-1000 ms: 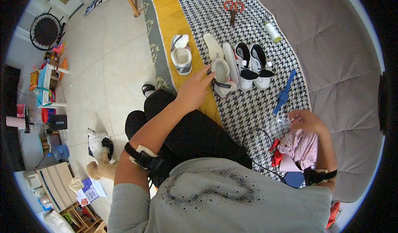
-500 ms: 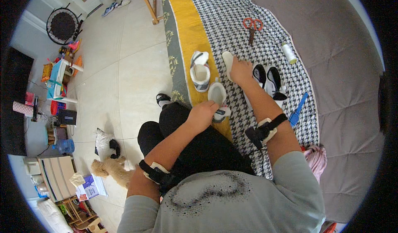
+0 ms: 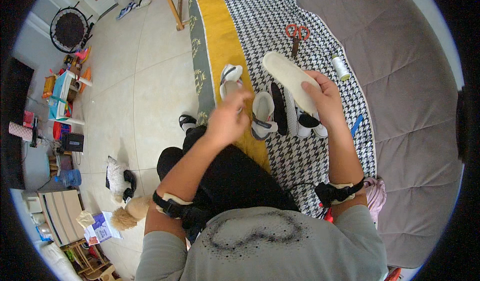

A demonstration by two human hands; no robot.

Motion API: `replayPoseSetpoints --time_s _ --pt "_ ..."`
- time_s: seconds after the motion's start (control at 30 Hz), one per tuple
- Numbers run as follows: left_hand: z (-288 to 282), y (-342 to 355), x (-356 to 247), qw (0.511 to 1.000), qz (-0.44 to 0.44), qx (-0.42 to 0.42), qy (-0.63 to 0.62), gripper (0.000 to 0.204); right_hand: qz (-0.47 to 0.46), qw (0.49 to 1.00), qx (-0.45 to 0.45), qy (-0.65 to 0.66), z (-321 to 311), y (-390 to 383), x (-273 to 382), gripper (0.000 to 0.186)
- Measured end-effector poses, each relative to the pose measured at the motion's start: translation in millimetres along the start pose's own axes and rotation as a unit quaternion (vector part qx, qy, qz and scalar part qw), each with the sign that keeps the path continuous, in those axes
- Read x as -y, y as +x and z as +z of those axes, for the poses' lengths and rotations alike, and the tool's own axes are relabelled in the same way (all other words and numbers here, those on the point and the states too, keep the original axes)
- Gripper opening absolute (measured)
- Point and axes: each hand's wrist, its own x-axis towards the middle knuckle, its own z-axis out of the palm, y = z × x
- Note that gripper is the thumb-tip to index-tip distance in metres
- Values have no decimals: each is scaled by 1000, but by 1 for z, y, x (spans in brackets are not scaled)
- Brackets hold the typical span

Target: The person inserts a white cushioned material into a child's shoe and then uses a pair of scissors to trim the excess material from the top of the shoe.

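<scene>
Up off the houndstooth cloth (image 3: 255,26) comes the cream insole (image 3: 287,76): half a second ago it lay flat under the right hand (image 3: 327,98), and now it's raised, nearer and further right, above the pair of black-and-white shoes (image 3: 303,131). That hand pinches it along its near right edge, thumb on top, fingers beneath. Meanwhile the left hand (image 3: 227,116) has left the near sneaker (image 3: 263,130) and gone left to the far sneaker (image 3: 231,73); it's blurred, fingers bent, and I can't tell whether it grips anything.

I'd judge the insole light and bendy, soft-faced yet firm enough to keep its shape from one end, with little risk of slipping or breaking. Either long edge or an end would give a good hold.

No writing shows on the insole from where I stand. A purple-and-white printed sheet (image 3: 106,228) lies near left on the floor, its print too small to read.
</scene>
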Motion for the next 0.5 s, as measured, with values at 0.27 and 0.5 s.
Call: replayPoseSetpoints --time_s 0.27,0.5 --pt "-70 -18 -62 989 116 -93 25 23 84 964 246 61 50 -42 12 26" --pt "-57 -37 -50 979 -39 -150 -129 6 88 927 183 315 64 -54 19 33"
